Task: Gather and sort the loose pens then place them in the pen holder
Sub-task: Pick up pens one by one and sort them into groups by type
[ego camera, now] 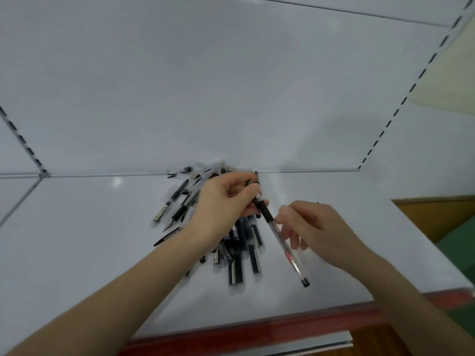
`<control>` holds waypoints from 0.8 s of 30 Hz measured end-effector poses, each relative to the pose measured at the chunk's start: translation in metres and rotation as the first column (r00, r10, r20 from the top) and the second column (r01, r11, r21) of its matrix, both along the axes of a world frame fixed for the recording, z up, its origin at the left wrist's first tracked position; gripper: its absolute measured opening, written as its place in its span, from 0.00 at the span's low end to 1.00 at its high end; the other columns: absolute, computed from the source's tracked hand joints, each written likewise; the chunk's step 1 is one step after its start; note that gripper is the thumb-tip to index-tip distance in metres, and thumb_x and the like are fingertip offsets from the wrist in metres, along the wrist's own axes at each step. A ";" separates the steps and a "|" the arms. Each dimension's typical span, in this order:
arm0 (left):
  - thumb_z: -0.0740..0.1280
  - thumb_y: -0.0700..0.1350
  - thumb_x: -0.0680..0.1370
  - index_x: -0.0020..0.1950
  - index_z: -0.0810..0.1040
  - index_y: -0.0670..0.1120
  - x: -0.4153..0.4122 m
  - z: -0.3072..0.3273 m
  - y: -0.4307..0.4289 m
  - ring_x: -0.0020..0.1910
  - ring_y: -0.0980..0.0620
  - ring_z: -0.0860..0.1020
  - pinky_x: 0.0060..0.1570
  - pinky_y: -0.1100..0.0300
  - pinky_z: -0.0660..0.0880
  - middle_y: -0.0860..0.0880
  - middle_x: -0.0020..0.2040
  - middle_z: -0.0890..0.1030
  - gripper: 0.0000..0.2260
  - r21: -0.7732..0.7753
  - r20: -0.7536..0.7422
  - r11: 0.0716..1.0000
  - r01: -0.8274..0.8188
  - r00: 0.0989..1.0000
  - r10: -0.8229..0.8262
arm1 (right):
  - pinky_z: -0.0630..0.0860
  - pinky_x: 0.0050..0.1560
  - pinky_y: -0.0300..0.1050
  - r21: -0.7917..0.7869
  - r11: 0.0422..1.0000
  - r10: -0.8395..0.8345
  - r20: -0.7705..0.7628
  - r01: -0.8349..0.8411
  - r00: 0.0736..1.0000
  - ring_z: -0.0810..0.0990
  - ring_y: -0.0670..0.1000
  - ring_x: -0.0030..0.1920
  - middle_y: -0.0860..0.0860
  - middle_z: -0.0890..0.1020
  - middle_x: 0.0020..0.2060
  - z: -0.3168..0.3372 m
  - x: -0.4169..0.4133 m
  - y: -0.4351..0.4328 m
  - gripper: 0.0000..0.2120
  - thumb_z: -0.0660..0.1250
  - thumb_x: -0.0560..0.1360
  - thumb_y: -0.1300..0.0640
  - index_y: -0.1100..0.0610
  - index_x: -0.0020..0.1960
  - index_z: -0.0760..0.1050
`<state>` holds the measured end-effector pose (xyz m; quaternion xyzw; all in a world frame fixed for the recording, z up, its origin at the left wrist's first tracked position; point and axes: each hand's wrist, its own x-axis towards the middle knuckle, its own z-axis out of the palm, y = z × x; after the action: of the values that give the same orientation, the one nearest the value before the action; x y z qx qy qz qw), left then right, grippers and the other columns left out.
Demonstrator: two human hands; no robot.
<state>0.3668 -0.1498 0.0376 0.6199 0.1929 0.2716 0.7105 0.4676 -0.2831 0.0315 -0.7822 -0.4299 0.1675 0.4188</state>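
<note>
A pile of loose pens, dark and clear-bodied, lies on the white shelf near the back wall, some fanned out to the left. My left hand hovers over the pile and grips the black-grip end of a clear pen between thumb and fingers. The pen slants down to the right, its black end cap near the shelf. My right hand pinches the same pen's clear barrel with thumb and fingertips. No pen holder is in view.
The white shelf has a red front edge and a white back panel with slotted uprights at both sides. A wooden and green surface lies beyond the shelf's right edge.
</note>
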 end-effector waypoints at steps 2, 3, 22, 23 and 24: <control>0.63 0.34 0.77 0.47 0.78 0.43 0.001 -0.002 0.000 0.30 0.57 0.80 0.31 0.69 0.76 0.35 0.42 0.76 0.07 0.025 -0.057 1.000 0.016 0.998 -0.014 | 0.68 0.30 0.30 -0.070 0.978 -0.177 0.205 0.195 0.963 0.74 0.43 0.27 0.47 0.78 0.27 0.001 0.023 -0.009 0.14 0.61 0.76 0.49 0.57 0.36 0.74; 0.62 0.35 0.77 0.49 0.78 0.42 0.001 -0.002 0.001 0.28 0.58 0.80 0.29 0.69 0.76 0.37 0.40 0.76 0.06 0.044 -0.087 0.999 0.024 0.996 -0.020 | 0.67 0.31 0.31 -0.131 0.951 -0.234 0.292 0.281 0.928 0.73 0.43 0.29 0.46 0.77 0.29 0.000 0.033 -0.014 0.14 0.62 0.75 0.47 0.56 0.37 0.73; 0.61 0.42 0.77 0.53 0.78 0.44 -0.120 -0.032 0.112 0.41 0.47 0.76 0.44 0.58 0.71 0.45 0.45 0.81 0.09 0.797 -0.468 0.603 -0.041 0.589 0.658 | 0.74 0.25 0.35 -0.146 0.985 0.081 -0.045 -0.087 0.996 0.75 0.43 0.21 0.47 0.77 0.33 0.001 -0.012 0.074 0.04 0.67 0.74 0.61 0.57 0.48 0.74; 0.60 0.42 0.77 0.53 0.79 0.44 -0.123 -0.034 0.113 0.45 0.46 0.76 0.47 0.57 0.72 0.44 0.47 0.81 0.09 0.795 -0.479 0.605 -0.033 0.579 0.660 | 0.75 0.26 0.35 -0.150 0.982 0.106 -0.055 -0.114 0.993 0.75 0.42 0.22 0.47 0.77 0.32 0.001 -0.015 0.077 0.03 0.67 0.74 0.60 0.57 0.47 0.75; 0.60 0.41 0.77 0.54 0.79 0.44 -0.126 -0.036 0.115 0.48 0.45 0.76 0.49 0.57 0.71 0.44 0.49 0.80 0.10 0.794 -0.485 0.607 -0.028 0.574 0.660 | 0.76 0.27 0.36 -0.149 0.979 0.130 -0.070 -0.139 0.989 0.76 0.43 0.23 0.46 0.78 0.29 0.002 -0.017 0.080 0.02 0.67 0.74 0.60 0.57 0.46 0.75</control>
<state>0.2406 -0.0350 0.0014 0.8391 0.4723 0.1917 0.1900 0.4507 -0.2028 0.0339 -0.7757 -0.4550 0.2515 0.3578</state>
